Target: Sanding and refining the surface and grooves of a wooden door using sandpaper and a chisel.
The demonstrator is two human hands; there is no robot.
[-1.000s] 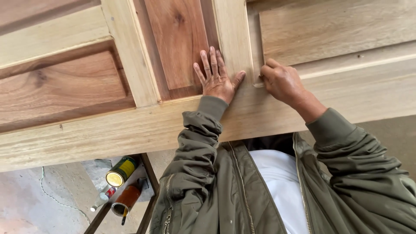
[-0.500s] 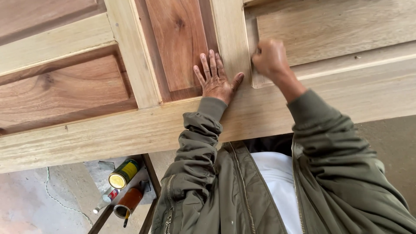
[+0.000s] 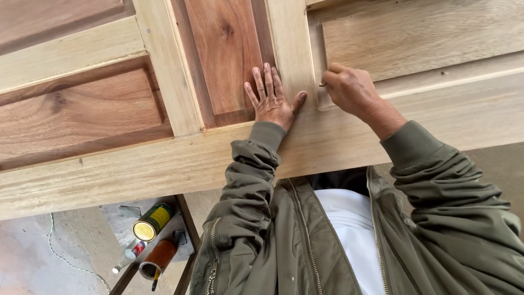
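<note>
**Hands on a panelled wooden door, small tool at the groove**

We see the left hand (image 3: 271, 101) flat and released, fingers spread, palm pressed on the wooden door (image 3: 164, 164). Its fingers lie on the reddish centre panel (image 3: 224, 54), its thumb reaches onto the pale upright stile (image 3: 292, 49) just to its right. The right hand (image 3: 352, 90) sits just right of that stile, fingers clenched around a small dark tool (image 3: 322, 84); only the tip pokes out on the thumb side, so we cannot tell what kind of tool it is. The tip meets the groove where the stile borders the pale right panel (image 3: 426, 33). The hands are near each other, with the stile between them.

Left of the left hand we see another pale stile (image 3: 164, 65) and a reddish-brown panel (image 3: 82, 109). Below both hands runs the wide pale bottom rail (image 3: 136, 172), and both olive jacket sleeves (image 3: 245, 186) cross it, hiding part of its edge.

Lower, well left of the left sleeve, a frame under the door holds a green-and-yellow tin (image 3: 153, 221), a rusty open tin (image 3: 157, 260) with a brush stuck in it, and a small white bottle (image 3: 127, 257). A thin cord (image 3: 65, 257) lies on the concrete floor (image 3: 33, 257) further left.
</note>
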